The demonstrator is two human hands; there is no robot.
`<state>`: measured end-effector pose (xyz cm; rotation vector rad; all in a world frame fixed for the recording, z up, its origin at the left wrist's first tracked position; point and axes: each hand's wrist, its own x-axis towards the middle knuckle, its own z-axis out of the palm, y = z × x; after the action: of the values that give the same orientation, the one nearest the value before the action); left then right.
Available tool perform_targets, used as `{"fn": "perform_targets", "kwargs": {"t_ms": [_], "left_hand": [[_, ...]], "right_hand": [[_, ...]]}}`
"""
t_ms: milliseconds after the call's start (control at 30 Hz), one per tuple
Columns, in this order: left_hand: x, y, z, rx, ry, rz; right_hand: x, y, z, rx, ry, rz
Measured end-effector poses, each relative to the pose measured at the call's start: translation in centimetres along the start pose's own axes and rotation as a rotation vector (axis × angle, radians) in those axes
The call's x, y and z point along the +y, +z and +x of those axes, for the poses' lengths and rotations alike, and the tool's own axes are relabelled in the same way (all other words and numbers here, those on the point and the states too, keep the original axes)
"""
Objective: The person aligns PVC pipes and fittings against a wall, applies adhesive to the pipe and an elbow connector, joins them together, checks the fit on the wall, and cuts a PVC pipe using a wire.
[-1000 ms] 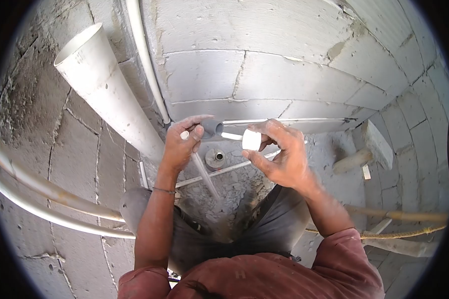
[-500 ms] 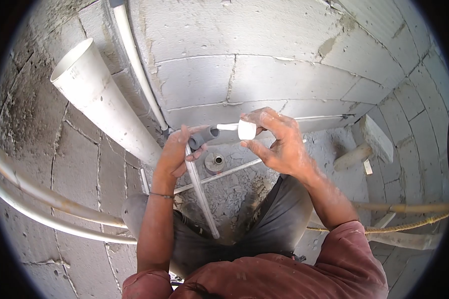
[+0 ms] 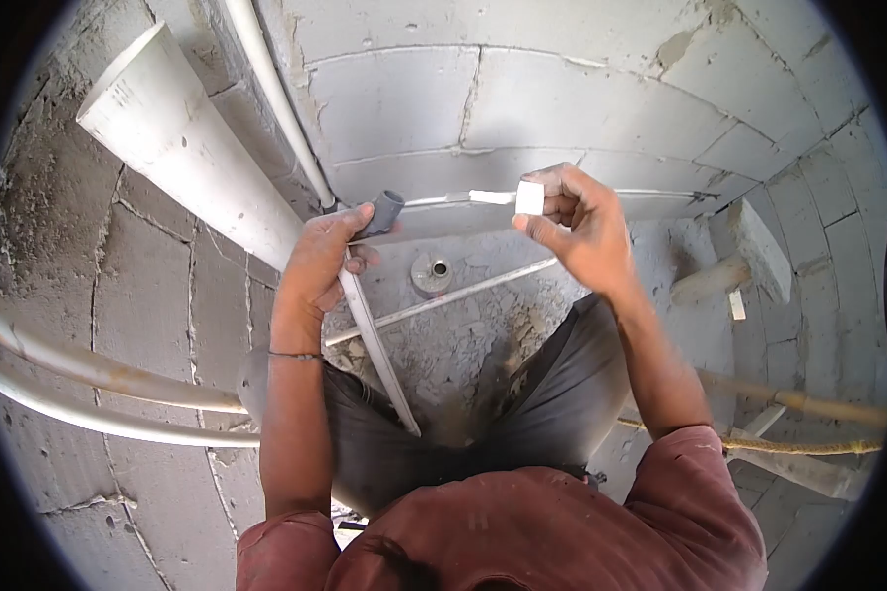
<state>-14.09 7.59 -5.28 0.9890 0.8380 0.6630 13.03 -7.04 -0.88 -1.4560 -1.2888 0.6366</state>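
Left grip: your left hand (image 3: 317, 258) is closed on the grey pipe fitting (image 3: 387, 209) and a thin white pipe (image 3: 373, 340).
Right grip: your right hand (image 3: 593, 229) pinches the white cap (image 3: 529, 198), its applicator stick (image 3: 491, 197) pointing left.
Change: stick has moved away from fitting; they are now apart.
Open can (image 3: 430, 281): on floor, between your hands.

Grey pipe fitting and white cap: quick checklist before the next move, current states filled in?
1. Grey pipe fitting held by left hand: ok.
2. Fitting's open end uncovered: ok.
3. White cap held by fingers of right hand: ok.
4. White stem on cap clear of fitting: ok, gap visible.
5. Left hand free of other items: not ok, thin white pipe held too.
6. Inside of fitting clean: cannot tell.
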Motion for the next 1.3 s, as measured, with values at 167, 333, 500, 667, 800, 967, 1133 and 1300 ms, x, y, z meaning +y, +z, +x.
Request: {"fn": "perform_targets", "kwargs": {"t_ms": [167, 333, 500, 667, 800, 967, 1133, 1300], "left_hand": [[-3.9, -1.3, 0.6, 0.030, -0.013, -0.017], [-11.7, 1.6, 0.4, 0.128, -0.036, 0.019], [-2.8, 0.9, 3.6, 0.245, -0.025, 0.072], [3.7, 1.8, 8.7, 0.082, -0.221, -0.037], [4.0, 4.0, 6.0, -0.002, -0.298, 0.010], [-0.6, 2.4, -0.3, 0.023, -0.320, -0.040], [-3.0, 1.5, -5.9, 0.119, -0.242, -0.037], [-2.9, 2.6, -7.1, 0.006, -0.153, 0.141]], "right_hand": [[6.5, 1.7, 3.8, -0.246, 0.235, -0.545], [19.5, 8.1, 6.4, -0.312, 0.145, -0.777], [26.6, 11.5, 5.5, -0.285, 0.113, -0.782], [28.2, 11.8, 5.8, -0.377, 0.151, -0.723], [28.5, 12.4, 4.1, -0.498, 0.047, -0.768], [30.0, 13.8, 2.0, -0.569, -0.009, -0.763], [30.7, 15.4, 0.3, -0.554, 0.056, -0.825], [30.8, 15.8, -0.2, -0.540, 0.042, -0.837]]}}
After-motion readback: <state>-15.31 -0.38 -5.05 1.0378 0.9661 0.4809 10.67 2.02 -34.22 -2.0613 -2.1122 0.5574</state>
